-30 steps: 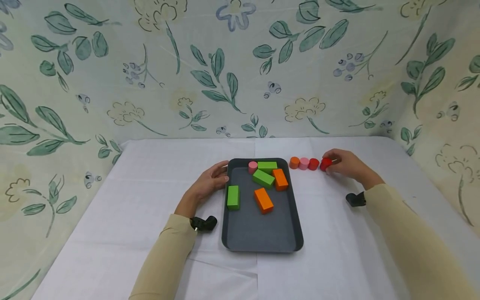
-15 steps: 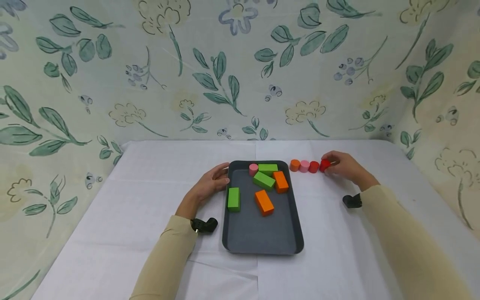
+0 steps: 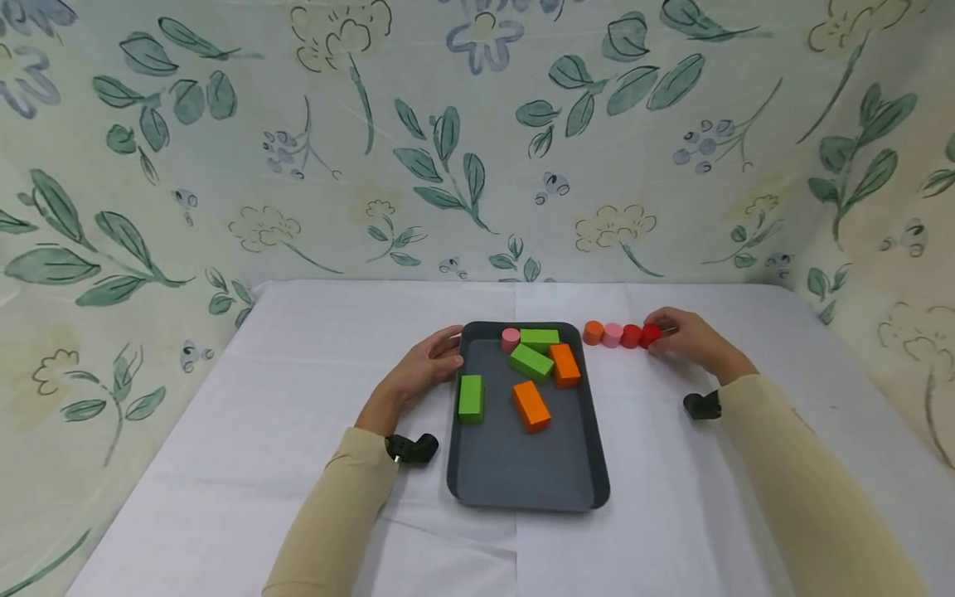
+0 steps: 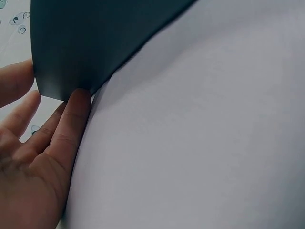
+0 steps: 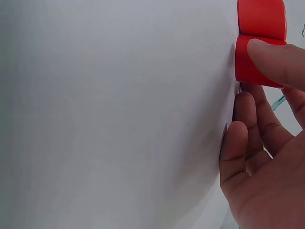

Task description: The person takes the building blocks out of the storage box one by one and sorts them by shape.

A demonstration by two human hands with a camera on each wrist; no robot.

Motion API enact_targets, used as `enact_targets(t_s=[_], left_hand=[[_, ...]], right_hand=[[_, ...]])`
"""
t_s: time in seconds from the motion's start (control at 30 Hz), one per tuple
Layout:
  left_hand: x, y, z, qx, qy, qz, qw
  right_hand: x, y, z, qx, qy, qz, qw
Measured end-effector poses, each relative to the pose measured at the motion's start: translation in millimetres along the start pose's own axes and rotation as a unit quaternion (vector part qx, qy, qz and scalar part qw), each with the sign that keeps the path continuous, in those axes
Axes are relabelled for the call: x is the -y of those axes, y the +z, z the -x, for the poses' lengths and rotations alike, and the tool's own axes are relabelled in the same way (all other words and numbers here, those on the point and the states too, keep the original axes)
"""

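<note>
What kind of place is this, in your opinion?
Probably a staged tabletop set for recording, not a lived-in room: floral cloth hangs as a backdrop behind and beside a table under white cloth, which bears only a dark tray of coloured blocks and a row of small cylinders.

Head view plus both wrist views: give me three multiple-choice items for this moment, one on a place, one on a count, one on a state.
1. Where does the pink cylinder inside the tray lie?
A. Far edge, beside a green block
B. Near edge
C. On an orange block

2. How many cylinders form the row on the cloth right of the tray?
A. Two
B. Four
C. Six

3. What is the right hand doing?
A. Lying flat, away from everything
B. Gripping the tray
C. Holding the end red cylinder

Key: 1 A, the pink cylinder sits by the far rim next to a green block. 2 B, orange, pink, red, red. 3 C, fingers curl around it in the right wrist view.
</note>
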State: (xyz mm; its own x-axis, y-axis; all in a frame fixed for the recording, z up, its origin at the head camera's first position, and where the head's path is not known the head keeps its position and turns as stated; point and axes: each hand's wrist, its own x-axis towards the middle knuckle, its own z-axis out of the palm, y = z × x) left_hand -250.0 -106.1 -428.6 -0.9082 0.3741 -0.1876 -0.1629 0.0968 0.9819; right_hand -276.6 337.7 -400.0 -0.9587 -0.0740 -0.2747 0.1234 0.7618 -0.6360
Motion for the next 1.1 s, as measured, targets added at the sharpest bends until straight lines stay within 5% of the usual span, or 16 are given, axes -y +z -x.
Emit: enact_targets(t_s=[0.67, 0.87, 1.0, 1.1], left_hand=[[-0.4, 0.7, -1.3, -0.007, 0.001, -0.006, 1.0000], [-2.1, 0.5, -2.5, -0.001, 0.005, -0.001, 1.0000], [-3.3, -0.4, -1.4, -0.001, 0.003, 0.000, 1.0000], [-0.8, 0.1, -1.2, -0.001, 0.003, 0.002, 1.0000]], right_hand=[[1, 0, 0, -0.004, 0.001, -0.003, 1.000], [-5, -10, -15, -0.070, -0.038, 0.058, 0.995], [27, -14, -6, -0.120, -0.092, 0.090, 0.985], [83, -8, 24, -0.111, -0.140, 0.108, 0.978]])
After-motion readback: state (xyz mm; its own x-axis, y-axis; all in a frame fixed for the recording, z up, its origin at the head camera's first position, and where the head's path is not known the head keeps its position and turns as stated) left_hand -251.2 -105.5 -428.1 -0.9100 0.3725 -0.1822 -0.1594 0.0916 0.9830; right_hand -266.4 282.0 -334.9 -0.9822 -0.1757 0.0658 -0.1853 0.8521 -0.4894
